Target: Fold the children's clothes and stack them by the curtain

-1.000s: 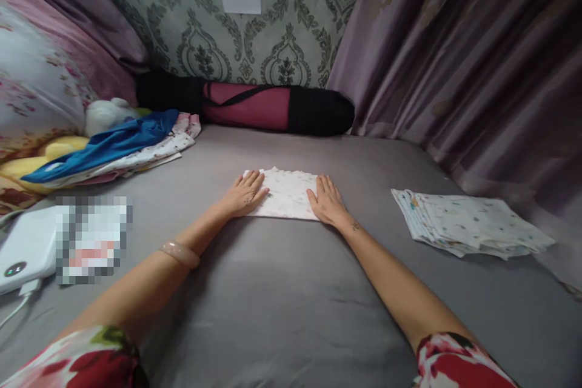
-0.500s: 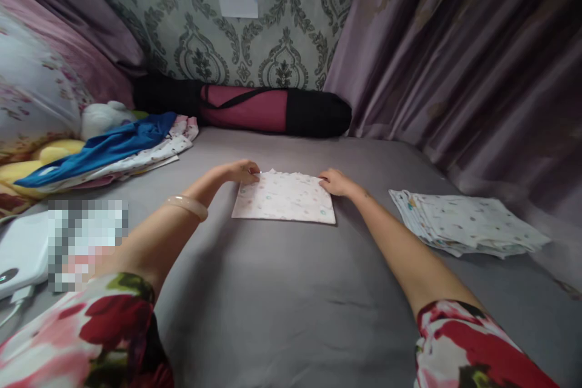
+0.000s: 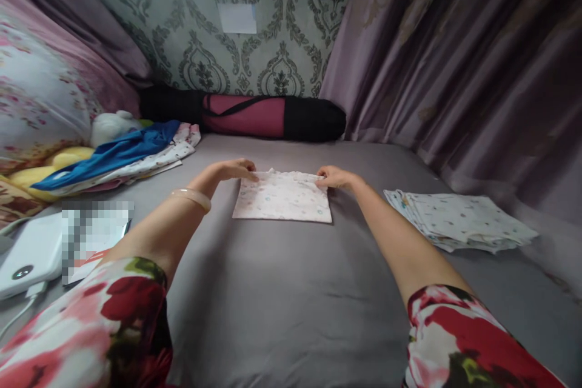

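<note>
A folded white cloth with small coloured prints (image 3: 282, 199) lies flat on the grey bed sheet (image 3: 282, 303) ahead of me. My left hand (image 3: 234, 169) pinches its far left corner. At the far right corner, my right hand (image 3: 333, 177) pinches the cloth too. The far edge is lifted slightly between the two hands. A pale bangle (image 3: 191, 196) circles my left wrist.
A stack of folded printed cloths (image 3: 459, 219) sits on the right. A pile with blue fabric (image 3: 122, 151) and a white plush toy (image 3: 111, 126) lies on the left. A white power bank (image 3: 27, 254) is at near left. A pink-and-black roll bag (image 3: 254, 116) lines the wall.
Both hands went from pressing flat on the cloth's sides to pinching its far corners. The far edge is now raised a little.
</note>
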`<state>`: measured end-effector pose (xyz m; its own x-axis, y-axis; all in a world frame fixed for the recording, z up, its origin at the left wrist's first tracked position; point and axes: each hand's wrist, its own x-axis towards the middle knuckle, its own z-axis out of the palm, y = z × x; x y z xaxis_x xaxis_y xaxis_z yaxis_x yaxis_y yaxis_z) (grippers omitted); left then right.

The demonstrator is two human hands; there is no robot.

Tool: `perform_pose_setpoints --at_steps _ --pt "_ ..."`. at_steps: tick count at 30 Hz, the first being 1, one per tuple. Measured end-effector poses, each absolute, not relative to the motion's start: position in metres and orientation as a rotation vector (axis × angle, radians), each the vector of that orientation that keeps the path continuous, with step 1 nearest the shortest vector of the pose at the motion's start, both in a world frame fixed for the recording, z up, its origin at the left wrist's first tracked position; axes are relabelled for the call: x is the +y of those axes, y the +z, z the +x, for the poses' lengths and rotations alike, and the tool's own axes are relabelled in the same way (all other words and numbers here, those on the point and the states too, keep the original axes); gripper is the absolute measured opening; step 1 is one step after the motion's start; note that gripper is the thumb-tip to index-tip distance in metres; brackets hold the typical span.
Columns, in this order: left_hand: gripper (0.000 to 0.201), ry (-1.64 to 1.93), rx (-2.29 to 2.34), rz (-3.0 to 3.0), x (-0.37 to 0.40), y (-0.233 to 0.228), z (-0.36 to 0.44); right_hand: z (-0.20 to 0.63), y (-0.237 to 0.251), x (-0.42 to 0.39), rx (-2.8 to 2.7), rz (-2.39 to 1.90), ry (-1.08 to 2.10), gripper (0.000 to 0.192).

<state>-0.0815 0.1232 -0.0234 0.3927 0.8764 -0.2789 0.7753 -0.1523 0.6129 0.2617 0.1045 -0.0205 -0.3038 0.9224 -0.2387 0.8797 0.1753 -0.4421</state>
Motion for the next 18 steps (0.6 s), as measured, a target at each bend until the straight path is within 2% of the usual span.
perform_pose_setpoints --at_steps 4,7,9,13,18 --pt "0.054 0.261 1.277 1.898 0.111 0.001 -0.087 0.269 0.001 0.094 -2.175 -1.693 1.010 0.027" --pt "0.047 0.249 1.229 1.910 0.101 0.029 -0.089 0.277 0.022 0.088 -2.058 -1.546 1.196 0.027" --pt "0.043 0.331 1.240 1.942 0.097 0.046 -0.090 0.283 0.037 0.086 -2.052 -1.452 1.200 0.027" --pt "0.044 0.616 1.233 2.022 0.091 0.063 -0.092 0.291 0.059 0.077 -2.107 -1.337 0.914 0.028" --pt "0.045 0.819 1.207 2.196 0.067 0.041 -0.094 0.294 0.054 0.040 -2.235 -1.277 0.318 0.025"
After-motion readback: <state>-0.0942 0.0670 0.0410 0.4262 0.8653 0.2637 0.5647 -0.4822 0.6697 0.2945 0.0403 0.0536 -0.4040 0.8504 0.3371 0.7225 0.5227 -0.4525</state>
